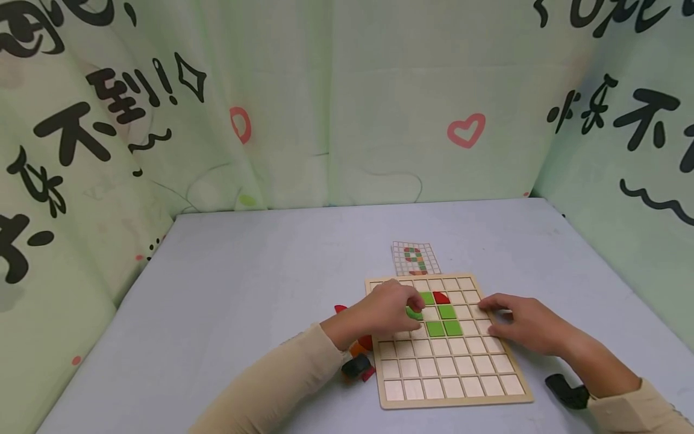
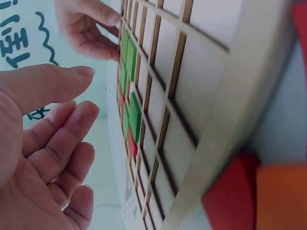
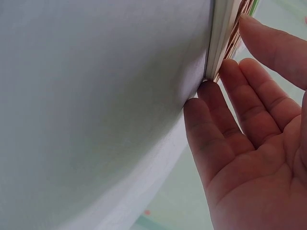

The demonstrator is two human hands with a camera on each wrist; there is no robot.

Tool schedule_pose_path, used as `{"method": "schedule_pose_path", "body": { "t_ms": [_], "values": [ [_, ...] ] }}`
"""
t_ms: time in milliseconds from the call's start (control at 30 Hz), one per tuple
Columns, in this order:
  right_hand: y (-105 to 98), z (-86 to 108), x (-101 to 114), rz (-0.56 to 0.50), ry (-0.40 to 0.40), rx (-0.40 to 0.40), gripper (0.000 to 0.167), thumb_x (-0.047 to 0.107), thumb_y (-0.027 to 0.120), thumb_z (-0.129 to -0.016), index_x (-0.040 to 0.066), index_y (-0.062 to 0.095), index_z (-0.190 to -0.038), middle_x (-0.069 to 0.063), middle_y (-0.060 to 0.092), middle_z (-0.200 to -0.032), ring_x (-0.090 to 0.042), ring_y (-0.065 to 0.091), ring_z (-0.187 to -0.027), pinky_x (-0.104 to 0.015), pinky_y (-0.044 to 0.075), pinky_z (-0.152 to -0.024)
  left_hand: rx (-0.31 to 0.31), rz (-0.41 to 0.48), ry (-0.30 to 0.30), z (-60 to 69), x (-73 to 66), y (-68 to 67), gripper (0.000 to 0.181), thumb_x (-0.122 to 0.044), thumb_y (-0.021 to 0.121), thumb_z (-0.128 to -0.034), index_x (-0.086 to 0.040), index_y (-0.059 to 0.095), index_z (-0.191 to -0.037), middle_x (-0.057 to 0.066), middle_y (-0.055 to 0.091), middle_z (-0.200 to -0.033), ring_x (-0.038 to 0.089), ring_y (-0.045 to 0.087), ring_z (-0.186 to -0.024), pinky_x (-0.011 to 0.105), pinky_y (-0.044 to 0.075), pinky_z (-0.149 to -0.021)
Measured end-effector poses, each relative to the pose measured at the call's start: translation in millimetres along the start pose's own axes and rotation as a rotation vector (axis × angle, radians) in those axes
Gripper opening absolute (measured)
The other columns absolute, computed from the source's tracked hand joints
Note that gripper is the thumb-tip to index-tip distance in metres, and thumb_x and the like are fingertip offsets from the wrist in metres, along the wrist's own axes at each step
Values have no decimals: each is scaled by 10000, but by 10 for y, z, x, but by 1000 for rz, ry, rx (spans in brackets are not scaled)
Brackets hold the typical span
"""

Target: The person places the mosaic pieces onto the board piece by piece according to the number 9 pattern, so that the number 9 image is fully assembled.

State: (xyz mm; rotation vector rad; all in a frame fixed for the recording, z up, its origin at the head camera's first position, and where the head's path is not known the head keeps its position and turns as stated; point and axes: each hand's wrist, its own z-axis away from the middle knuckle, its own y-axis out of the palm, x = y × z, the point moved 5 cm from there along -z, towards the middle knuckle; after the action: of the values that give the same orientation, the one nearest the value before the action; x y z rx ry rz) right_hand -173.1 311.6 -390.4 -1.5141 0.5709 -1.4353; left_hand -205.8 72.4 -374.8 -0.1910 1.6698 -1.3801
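Note:
A wooden grid board [image 1: 450,386] lies on the table with several green square tiles [image 1: 447,311] in its upper cells. Beside them sit a red rounded tile [image 1: 441,298] and a green rounded tile [image 2: 135,117]. My left hand [image 1: 387,307] hovers over the board's upper left, near the green rounded tile; its fingers are loosely bent, thumb apart, and nothing is between them in the left wrist view. At the board's right edge, my right hand [image 1: 528,322] rests its fingertips against the rim, with the thumb over the top side.
A small printed pattern card [image 1: 428,258] lies just beyond the board's far edge. Loose red tiles [image 2: 235,191] and an orange tile [image 2: 283,196] lie left of the board, partly hidden by the left arm. Patterned curtains [image 1: 379,120] enclose the white table [image 1: 260,259].

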Motion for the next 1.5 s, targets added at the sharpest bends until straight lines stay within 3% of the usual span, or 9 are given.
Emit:
{"method": "schedule_pose_path", "body": {
  "t_ms": [133,367,600,800,1133,1500],
  "values": [
    [-5,0,3,2,-5,0,440,191,767,-865,15,633,-1245,-211,618,-1259,-414,584,-1153,-524,494,-916,-12,8,8,52,54,-63,229,-207,778,-888,-127,717,-1093,-98,702,-978,87,533,-1008,201,425,-891],
    [-3,2,11,-2,-6,-1,441,189,768,-864,14,633,-1245,-209,617,-1261,-413,584,-1155,-524,494,-918,-30,75,-63,181,138,-164,241,-187,780,-881,-122,713,-1102,-77,698,-1006,131,511,-1029,207,458,-823],
    [-9,7,8,-3,0,1,449,198,768,-864,18,630,-1252,-210,615,-1264,-411,596,-1139,-524,495,-916,-39,110,-93,302,246,-228,271,-186,800,-867,-122,712,-1114,-86,693,-1026,155,519,-1072,233,468,-862],
    [-9,7,7,2,3,1,451,207,768,-866,22,630,-1253,-205,616,-1265,-410,594,-1143,-527,490,-920,-40,132,-121,394,348,-239,270,-189,826,-840,-127,714,-1077,-90,677,-1005,137,502,-1052,258,473,-869],
    [-7,9,18,-4,4,-2,438,192,766,-865,16,634,-1243,-212,616,-1261,-414,588,-1149,-527,492,-919,-7,168,-84,536,486,-245,225,-178,811,-857,-147,717,-1059,-92,668,-1021,164,514,-1079,286,471,-894],
    [-5,8,23,8,-5,-5,438,188,770,-859,11,637,-1237,-207,624,-1249,-413,590,-1144,-527,494,-916,47,202,-122,610,640,-153,244,-157,795,-865,-175,704,-1090,-101,645,-1026,115,560,-1007,264,491,-880]
  ]
}}
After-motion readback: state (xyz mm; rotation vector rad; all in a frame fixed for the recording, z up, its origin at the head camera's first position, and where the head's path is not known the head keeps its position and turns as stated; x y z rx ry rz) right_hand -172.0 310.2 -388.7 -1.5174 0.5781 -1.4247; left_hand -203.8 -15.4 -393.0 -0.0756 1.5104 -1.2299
